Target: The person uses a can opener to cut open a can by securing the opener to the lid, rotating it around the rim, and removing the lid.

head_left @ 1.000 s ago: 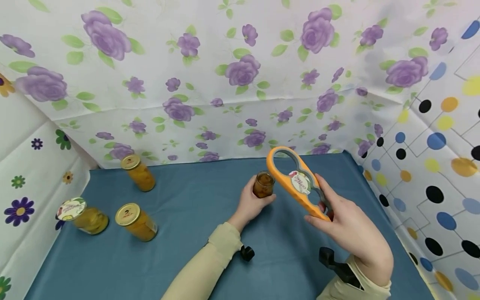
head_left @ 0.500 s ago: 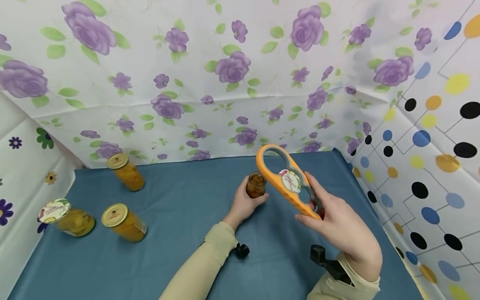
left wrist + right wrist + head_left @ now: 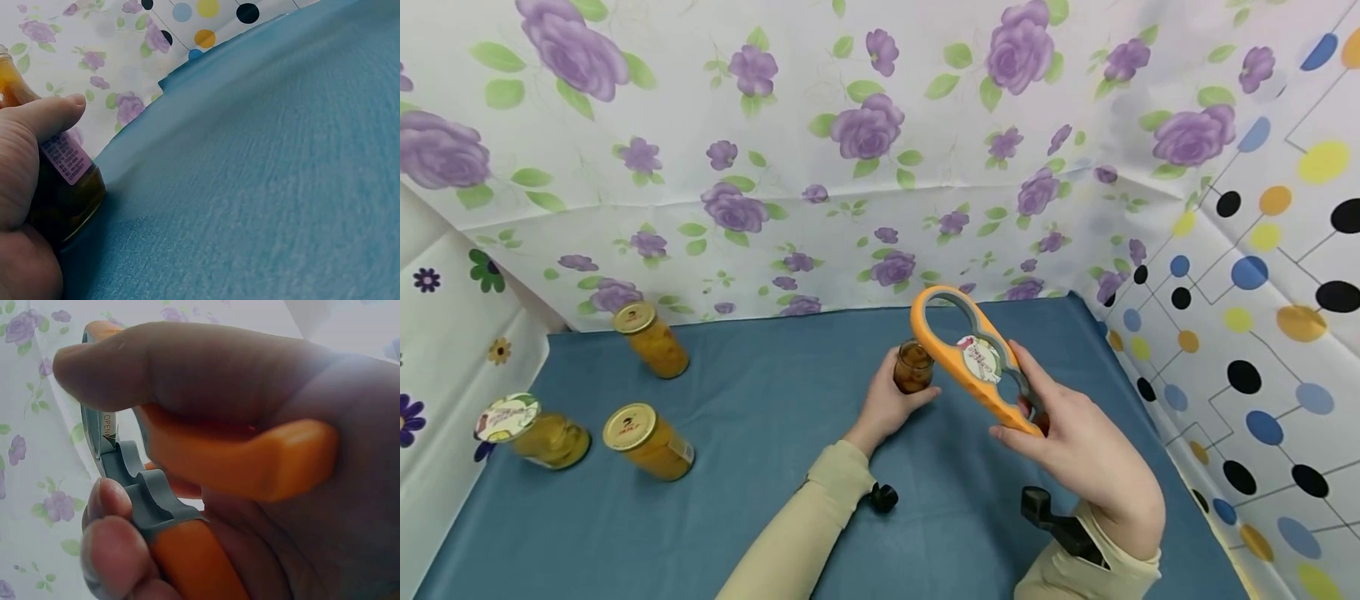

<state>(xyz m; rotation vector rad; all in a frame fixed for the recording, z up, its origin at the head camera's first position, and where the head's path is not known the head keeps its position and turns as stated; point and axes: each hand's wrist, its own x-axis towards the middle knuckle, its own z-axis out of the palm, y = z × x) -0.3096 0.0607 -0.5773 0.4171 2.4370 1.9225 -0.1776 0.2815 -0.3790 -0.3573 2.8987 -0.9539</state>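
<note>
Near the back of the blue cloth, my left hand point(image 3: 887, 400) grips a small glass jar point(image 3: 913, 367) of dark brown contents, its mouth uncovered. In the left wrist view the jar point(image 3: 81, 203) shows a pink printed label, with my thumb across its side. My right hand point(image 3: 1078, 437) holds an orange-and-grey jar opener point(image 3: 943, 354) by its near end, raised in front and right of the jar. A white patterned lid point(image 3: 979, 358) sits in the opener's middle ring. In the right wrist view my thumb and fingers wrap the opener point(image 3: 200, 550), and "OPEN" is printed on the lid's edge point(image 3: 107, 428).
At the left stand two gold-lidded jars of orange contents, a back jar point(image 3: 655, 342) and a front jar point(image 3: 651, 442). Left of them is a jar with a white patterned lid point(image 3: 508, 418). Flowered cloth point(image 3: 820, 242) hangs behind; dotted cloth point(image 3: 1285, 350) hangs at right.
The head view has swung slightly right, so everything appears shifted left. Both hands keep their holds on the jar and the opener, with little other movement.
</note>
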